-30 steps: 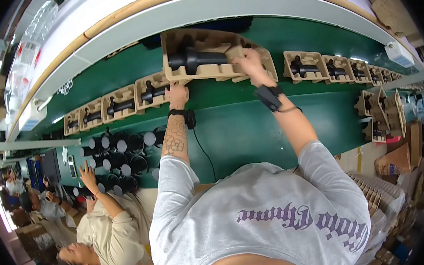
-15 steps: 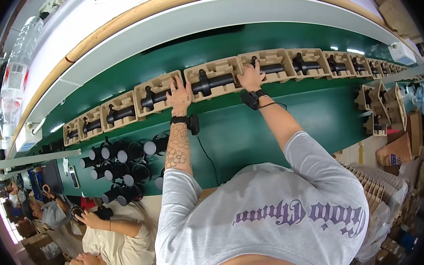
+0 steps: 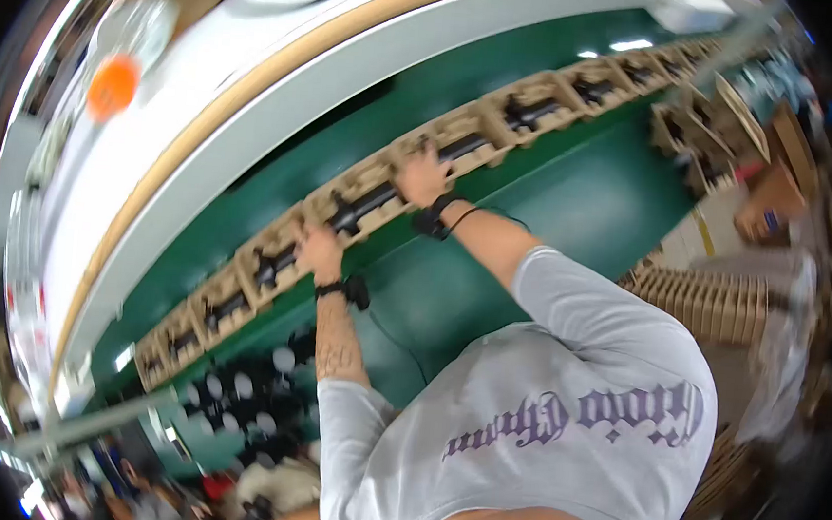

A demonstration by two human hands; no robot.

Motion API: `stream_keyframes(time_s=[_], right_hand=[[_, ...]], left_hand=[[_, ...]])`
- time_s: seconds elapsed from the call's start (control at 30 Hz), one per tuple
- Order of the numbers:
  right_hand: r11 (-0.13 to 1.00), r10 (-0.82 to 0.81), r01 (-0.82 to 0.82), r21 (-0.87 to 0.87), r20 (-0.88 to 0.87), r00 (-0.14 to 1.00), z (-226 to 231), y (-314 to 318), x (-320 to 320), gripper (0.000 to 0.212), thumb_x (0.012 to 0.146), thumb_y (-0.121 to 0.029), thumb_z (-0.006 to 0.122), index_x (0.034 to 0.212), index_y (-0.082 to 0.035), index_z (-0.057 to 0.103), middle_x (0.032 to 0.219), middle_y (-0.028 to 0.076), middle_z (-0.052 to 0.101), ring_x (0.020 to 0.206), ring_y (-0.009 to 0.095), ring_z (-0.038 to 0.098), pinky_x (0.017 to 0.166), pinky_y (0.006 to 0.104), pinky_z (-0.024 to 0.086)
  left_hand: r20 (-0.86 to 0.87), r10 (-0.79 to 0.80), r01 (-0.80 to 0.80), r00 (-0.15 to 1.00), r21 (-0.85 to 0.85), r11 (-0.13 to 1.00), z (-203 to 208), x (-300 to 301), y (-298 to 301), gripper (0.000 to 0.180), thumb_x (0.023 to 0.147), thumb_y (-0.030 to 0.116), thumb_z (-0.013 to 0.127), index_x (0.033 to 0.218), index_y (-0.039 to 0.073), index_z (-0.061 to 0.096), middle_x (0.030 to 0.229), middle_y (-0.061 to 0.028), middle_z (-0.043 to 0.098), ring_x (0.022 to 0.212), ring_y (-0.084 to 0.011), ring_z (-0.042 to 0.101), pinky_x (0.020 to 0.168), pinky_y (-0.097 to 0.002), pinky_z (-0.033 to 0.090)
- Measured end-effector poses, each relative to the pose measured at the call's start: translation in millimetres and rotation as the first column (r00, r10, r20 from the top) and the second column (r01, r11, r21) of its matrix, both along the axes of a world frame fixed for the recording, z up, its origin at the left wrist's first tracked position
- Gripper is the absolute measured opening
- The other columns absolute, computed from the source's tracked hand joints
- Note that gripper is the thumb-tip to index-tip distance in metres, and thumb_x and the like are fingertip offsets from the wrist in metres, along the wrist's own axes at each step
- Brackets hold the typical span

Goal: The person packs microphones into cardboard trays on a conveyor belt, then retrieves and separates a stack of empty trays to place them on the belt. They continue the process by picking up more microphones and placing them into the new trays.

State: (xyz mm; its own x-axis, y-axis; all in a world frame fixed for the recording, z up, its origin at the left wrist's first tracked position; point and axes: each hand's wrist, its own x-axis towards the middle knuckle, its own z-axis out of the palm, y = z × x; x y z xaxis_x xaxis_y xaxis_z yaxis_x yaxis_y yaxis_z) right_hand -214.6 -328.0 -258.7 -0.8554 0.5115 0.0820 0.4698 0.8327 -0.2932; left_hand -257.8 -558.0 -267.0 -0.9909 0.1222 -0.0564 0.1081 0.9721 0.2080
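Note:
A slanting row of brown moulded-pulp trays, among them one tray (image 3: 308,201) between my hands, crosses the green bench. Each nearby tray holds a black tube-shaped device (image 3: 366,209) with a short side knob. My left hand (image 3: 319,250) rests at the joint of two trays, its fingers stretched over their edges. Farther right, my right hand (image 3: 424,177) reaches over the joint of the tray between my hands and its right neighbour, its fingers extended toward the black part there. Motion blurs the fingertips. Both wrists wear black bands with small boxes; a thin cable runs between them.
Several black cylinders (image 3: 245,383) with pale round ends stand at the lower left of the green bench (image 3: 538,201). A white shelf (image 3: 284,74) runs along the far side. Stacked cardboard dividers (image 3: 705,307) and opened cartons (image 3: 772,205) lie at right. Other people are at lower left.
My view has turned, so the tray row slants more steeply. Both hands have come lower and left in the picture, still at the same trays.

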Motion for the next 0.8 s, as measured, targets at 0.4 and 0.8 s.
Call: stream_keyframes(time_s=[0.4,0.8], right_hand=[[0.953,0.195,-0.222,-0.204,-0.146,0.97,34,42,213,0.039,0.08,-0.022,0.058,0.117,-0.009,0.053,0.122,0.011,0.05,0.12,0.033,0.04,0.096,0.0507,0.031],[0.97,0.19,-0.226,-0.089,-0.3,0.935,44,58,110,0.054,0.084,-0.027,0.057,0.132,-0.01,0.042,0.124,0.017,0.048,0.12,0.035,0.04,0.1,0.0447,0.031]], left_hand=[[-0.273,-0.152,0.149,0.95,-0.033,0.988,-33,-6,-52,0.032,0.088,0.028,0.05,0.106,0.002,0.049,0.136,-0.0237,0.036,0.1,-0.0432,0.055,0.078,-0.0518,0.046],[-0.093,-0.074,0.065,0.993,-0.091,0.994,-13,-5,-33,0.048,0.079,0.029,0.059,0.11,-0.005,0.045,0.133,-0.02,0.038,0.119,-0.0366,0.044,0.08,-0.0523,0.047]])
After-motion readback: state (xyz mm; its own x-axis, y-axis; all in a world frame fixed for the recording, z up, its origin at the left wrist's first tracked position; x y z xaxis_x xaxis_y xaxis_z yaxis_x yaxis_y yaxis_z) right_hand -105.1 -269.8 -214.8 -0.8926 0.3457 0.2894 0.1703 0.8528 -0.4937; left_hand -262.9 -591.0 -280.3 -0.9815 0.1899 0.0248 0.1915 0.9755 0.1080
